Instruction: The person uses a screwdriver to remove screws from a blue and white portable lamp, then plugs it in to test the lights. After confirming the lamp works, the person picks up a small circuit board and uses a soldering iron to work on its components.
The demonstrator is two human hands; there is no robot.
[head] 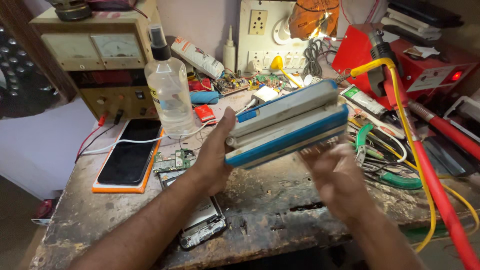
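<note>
My left hand [212,155] grips the near left end of a long blue and white device [287,122] and holds it tilted above the workbench. My right hand [336,177] is blurred under the device's right end, fingers spread; whether it touches the device I cannot tell. An opened phone body [202,227] lies on the bench below my left forearm, with a small green circuit board [172,161] just beyond it.
A black phone on an orange mat [129,152] lies at left beside a clear spray bottle [170,85]. A beige meter box [100,55] stands behind. Pliers, cables and a red tool [440,195] crowd the right side. The bench edge [260,245] is worn.
</note>
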